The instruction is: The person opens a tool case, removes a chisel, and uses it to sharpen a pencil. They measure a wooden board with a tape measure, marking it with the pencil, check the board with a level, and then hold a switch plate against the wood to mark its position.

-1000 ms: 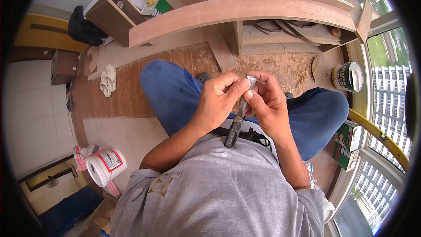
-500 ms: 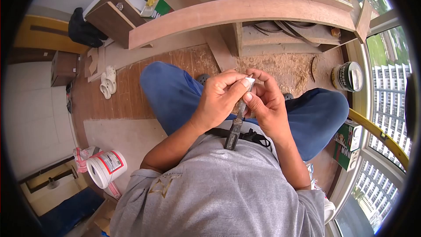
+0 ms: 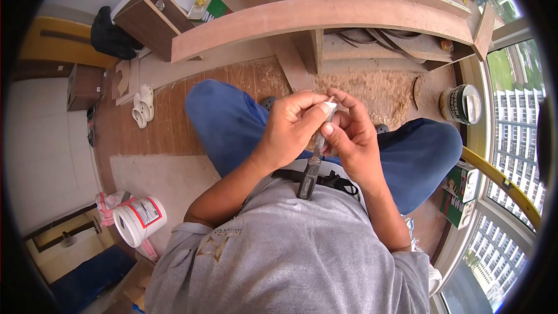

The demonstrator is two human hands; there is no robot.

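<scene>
A chisel (image 3: 310, 175) with a dark handle is tilted in front of my belly, its handle end against the grey shirt and its blade pointing away from me. My right hand (image 3: 352, 134) is closed around the upper blade, thumb lying along it. The fingers of my left hand (image 3: 292, 131) are pinched at the blade's bright tip (image 3: 330, 106), the thumb pressed against it. Between the two index fingertips shows a small, slim brownish thing, too small to name. Both hands meet above my lap, between my bent knees.
A curved wooden panel (image 3: 250, 20) crosses in front of me on a wooden frame. Wood shavings (image 3: 372, 90) cover the floor below. A paint can (image 3: 461, 104) and a yellow level (image 3: 505, 183) are at the right, a white bucket (image 3: 138, 221) and pale clogs (image 3: 143, 107) at the left.
The hands and chisel keep nearly the same pose, with only a tiny shift of the fingers at the blade tip. The view has shifted slightly.
</scene>
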